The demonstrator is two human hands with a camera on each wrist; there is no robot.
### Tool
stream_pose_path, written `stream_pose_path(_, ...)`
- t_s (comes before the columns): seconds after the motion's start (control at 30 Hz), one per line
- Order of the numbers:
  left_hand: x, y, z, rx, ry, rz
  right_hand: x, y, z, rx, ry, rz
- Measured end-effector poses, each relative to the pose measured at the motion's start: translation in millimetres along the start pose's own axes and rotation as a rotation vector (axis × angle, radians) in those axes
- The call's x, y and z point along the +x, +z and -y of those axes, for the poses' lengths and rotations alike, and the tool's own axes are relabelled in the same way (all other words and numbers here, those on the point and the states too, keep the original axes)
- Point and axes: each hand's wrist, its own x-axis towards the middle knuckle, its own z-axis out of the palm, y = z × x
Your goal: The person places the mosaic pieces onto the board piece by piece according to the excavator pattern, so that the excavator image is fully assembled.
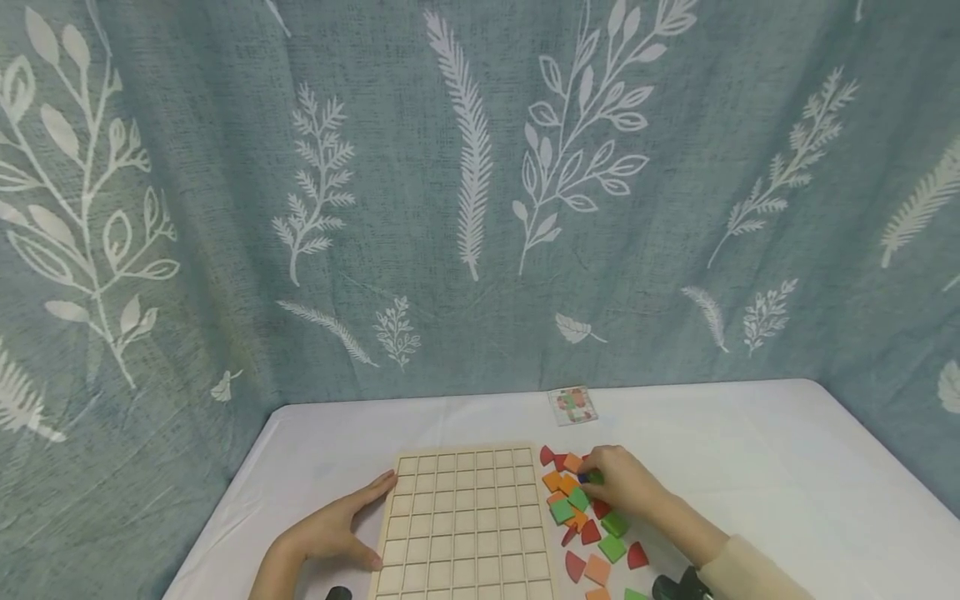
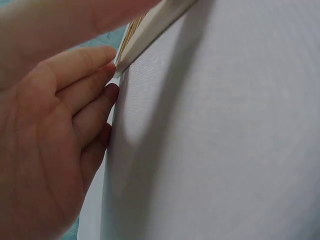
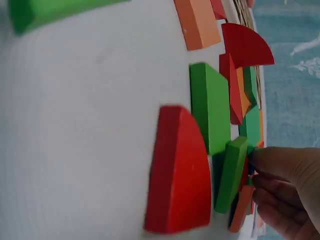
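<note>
White table point(image 1: 750, 450) — tray point(image 1: 465, 449) of square cells point(image 1: 487, 497), relaxed left hand point(image 1: 333, 525) alongside — right hand point(image 1: 618, 479) tight on dark block point(image 1: 583, 478)

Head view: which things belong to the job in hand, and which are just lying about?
In the job, it seems:
gridded board, left hand at its edge
coloured blocks, right hand among them

Apparently just around:
picture card, untouched, possibly a guide
leaf-patterned curtain

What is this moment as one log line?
left hand: at grid board, left edge; right hand: pinching dark block among coloured blocks; picture card: beyond blocks
</note>
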Motion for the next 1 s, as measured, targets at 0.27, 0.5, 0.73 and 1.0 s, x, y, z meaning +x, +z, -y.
stream_pose_path(0.27,-1.4,-0.6,0.3,-0.017,0.013,0.002,0.9,4.7,4.2,-0.004,0.047,-0.049)
stream_pose_path(0.5,-0.7,-0.4,1.0,-0.013,0.004,-0.011,1.6,7.7,6.3,0.011,0.101,-0.086)
stream_pose_path(0.73,-2.8,-0.7,0.3,-0.009,0.022,-0.001,-2.5,2.0,9.1,0.018,0.14,-0.083)
stream_pose_path(1.0,-1.9,0.8,1.4,-0.038,0.006,-0.006,-6.4,-16.5,-3.9,0.208,0.131,-0.063)
